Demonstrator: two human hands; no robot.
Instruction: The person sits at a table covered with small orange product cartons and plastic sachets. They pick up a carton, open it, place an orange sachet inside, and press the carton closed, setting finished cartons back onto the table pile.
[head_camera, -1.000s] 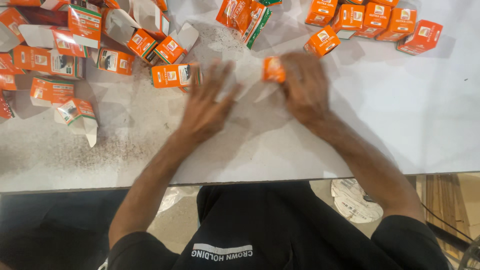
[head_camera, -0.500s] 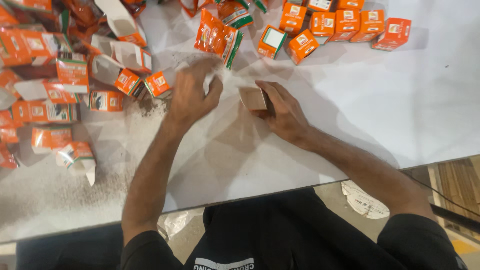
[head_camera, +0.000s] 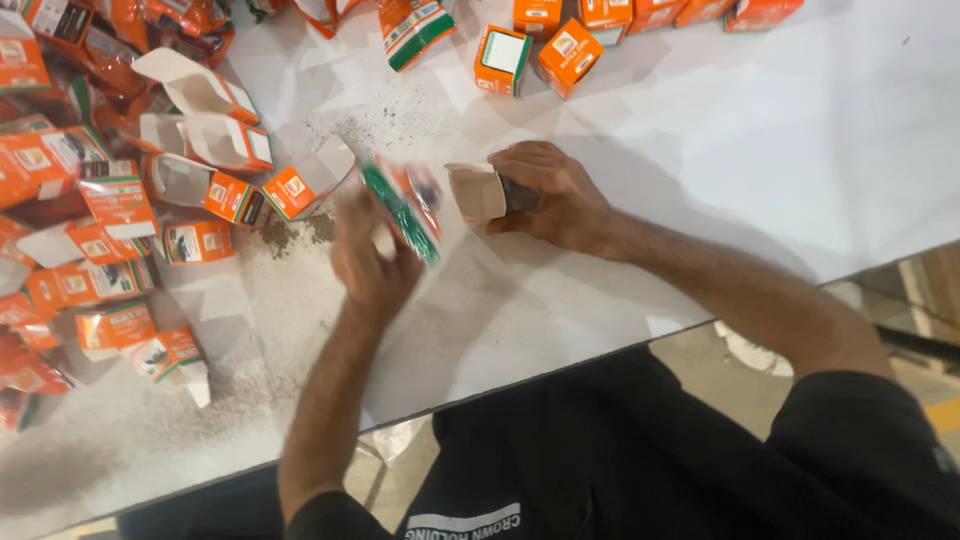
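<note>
My left hand (head_camera: 370, 262) holds an orange, green and white pouch (head_camera: 407, 207), blurred by motion, just left of my right hand. My right hand (head_camera: 548, 192) rests on the white table (head_camera: 700, 150) and grips a small carton (head_camera: 478, 191) lying on its side, its open flaps turned towards the pouch. The pouch's tip is close to the carton's mouth; whether they touch I cannot tell. Dark crumbs (head_camera: 390, 120) lie scattered on the table behind both hands.
A heap of open and flattened orange cartons (head_camera: 110, 190) fills the left side. Closed orange cartons (head_camera: 540, 50) and more pouches (head_camera: 415, 30) stand along the far edge. The table's near edge (head_camera: 600, 345) runs diagonally in front of me.
My left hand reached to the far pile and came back holding a pouch. My right hand kept the small carton, now turned with its open end to the left.
</note>
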